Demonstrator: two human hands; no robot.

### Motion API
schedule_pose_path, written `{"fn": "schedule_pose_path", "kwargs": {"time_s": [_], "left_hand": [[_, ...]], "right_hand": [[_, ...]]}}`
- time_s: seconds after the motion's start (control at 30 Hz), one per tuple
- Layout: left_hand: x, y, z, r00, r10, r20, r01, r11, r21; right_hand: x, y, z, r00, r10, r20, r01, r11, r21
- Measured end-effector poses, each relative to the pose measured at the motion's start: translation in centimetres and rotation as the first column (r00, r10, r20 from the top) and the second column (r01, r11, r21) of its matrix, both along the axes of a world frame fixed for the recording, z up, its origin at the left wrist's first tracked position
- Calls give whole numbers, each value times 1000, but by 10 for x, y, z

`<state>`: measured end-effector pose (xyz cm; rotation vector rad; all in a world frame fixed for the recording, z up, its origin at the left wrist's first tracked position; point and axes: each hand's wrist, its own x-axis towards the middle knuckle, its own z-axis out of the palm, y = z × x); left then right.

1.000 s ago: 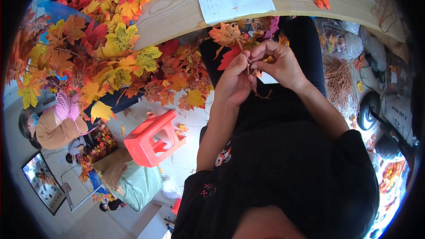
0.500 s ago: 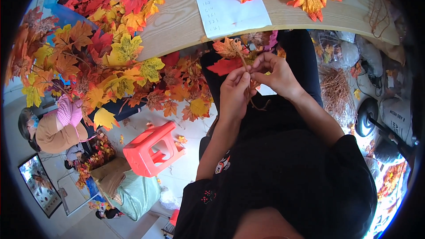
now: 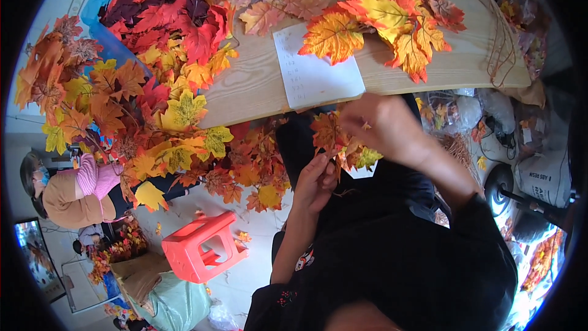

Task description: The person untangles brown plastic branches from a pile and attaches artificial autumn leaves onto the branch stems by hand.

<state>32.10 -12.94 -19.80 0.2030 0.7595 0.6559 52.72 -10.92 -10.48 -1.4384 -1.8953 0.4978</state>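
Leaf sprig (image 3: 331, 138) pinched betw. left hand (image 3: 315, 181), right hand (image 3: 383, 125), prob.

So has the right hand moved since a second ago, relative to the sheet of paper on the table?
Yes. The right hand has lifted away from the left hand, up to the lower edge of the white paper sheet.

I am holding an orange-red maple leaf sprig (image 3: 331, 138) upright between my hands, just near of the desk edge.
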Motion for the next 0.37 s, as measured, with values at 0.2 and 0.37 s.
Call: {"fn": "schedule_pose_path", "kwargs": {"time_s": [0.2, 0.37], "left_hand": [[8, 8, 0, 977, 31, 210, 11, 980, -196], [8, 11, -19, 955, 58, 292, 12, 973, -233]], "right_hand": [[126, 171, 73, 886, -422, 190, 344, 876, 338], [152, 265, 74, 776, -596, 205, 596, 800, 70]]}}
